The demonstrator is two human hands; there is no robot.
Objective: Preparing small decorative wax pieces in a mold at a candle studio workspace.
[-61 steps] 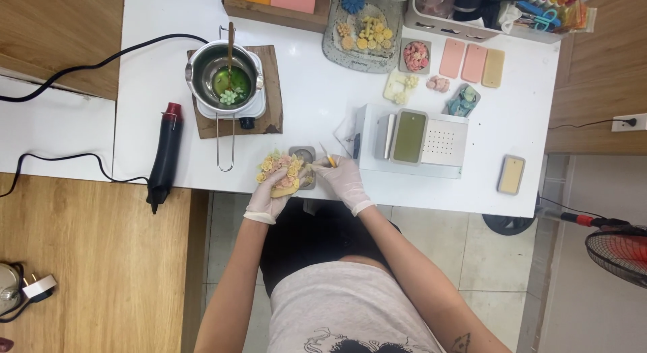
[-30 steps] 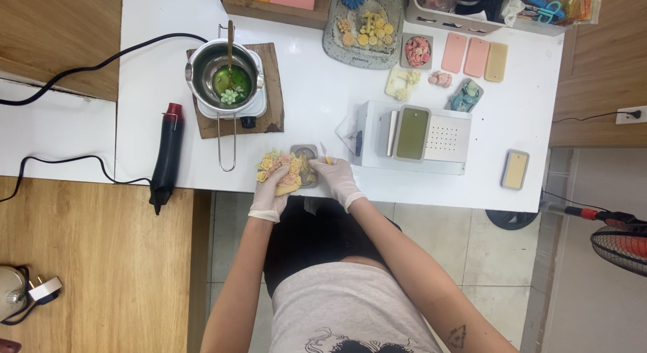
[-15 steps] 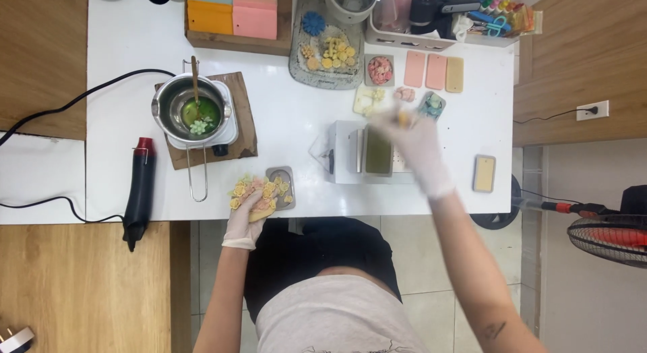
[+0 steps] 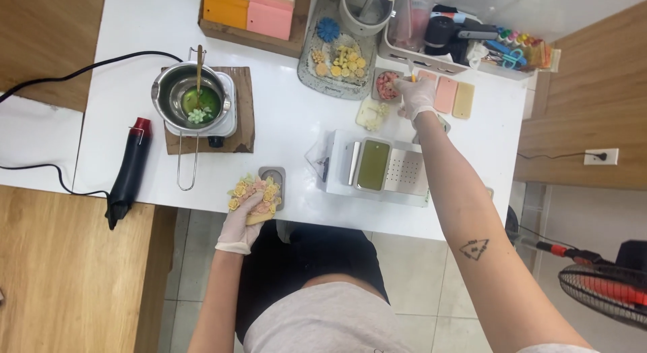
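Observation:
My left hand (image 4: 240, 225), in a white glove, holds a small bouquet-shaped piece covered in yellow and pink wax flowers (image 4: 254, 193) at the table's near edge, beside a small grey mould (image 4: 273, 180). My right hand (image 4: 416, 97), also gloved, is stretched to the far side of the table and grips a thin stick-like tool (image 4: 412, 71) by a small dish of pink flowers (image 4: 386, 85) and flat pink and yellow bars (image 4: 455, 97).
A white tray with a green slab (image 4: 375, 165) stands mid-table. A metal pot of green wax on a hot plate (image 4: 195, 100) sits left, with a heat gun (image 4: 128, 171) beside it. A plate of flowers (image 4: 337, 60), coloured blocks (image 4: 251, 9) and a basket of tools (image 4: 465, 39) line the back.
My right hand left the flower piece at the near edge and reached across to the far right, by the small dishes. The left hand keeps hold of the flower piece.

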